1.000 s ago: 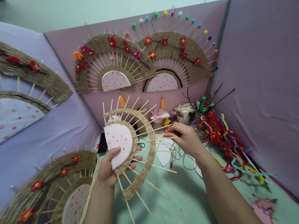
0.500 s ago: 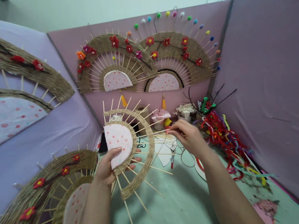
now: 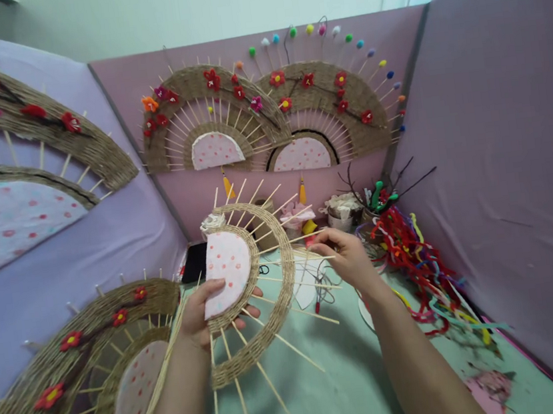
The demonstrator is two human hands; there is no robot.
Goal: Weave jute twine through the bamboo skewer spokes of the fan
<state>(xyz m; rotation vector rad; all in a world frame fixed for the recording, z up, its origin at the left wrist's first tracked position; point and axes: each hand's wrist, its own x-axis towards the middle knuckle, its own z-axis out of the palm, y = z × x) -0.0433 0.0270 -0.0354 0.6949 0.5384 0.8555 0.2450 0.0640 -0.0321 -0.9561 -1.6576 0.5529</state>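
At the right-hand stick ends of the half-round woven frame (image 3: 288,266), presses the right fingers (image 3: 328,235) together; cannot tell just what is pinched. Grips the near left part with the left fingers (image 3: 213,286), thumb over the dotted centre piece (image 3: 230,263), others spread behind, above the tabletop (image 3: 329,388). Has white paper (image 3: 306,292) just beyond, bright fuzzy strips (image 3: 414,264) heaped to the right. Faces two overlapping flowered fans (image 3: 360,109) on the far pink panel (image 3: 113,86), two more at left.
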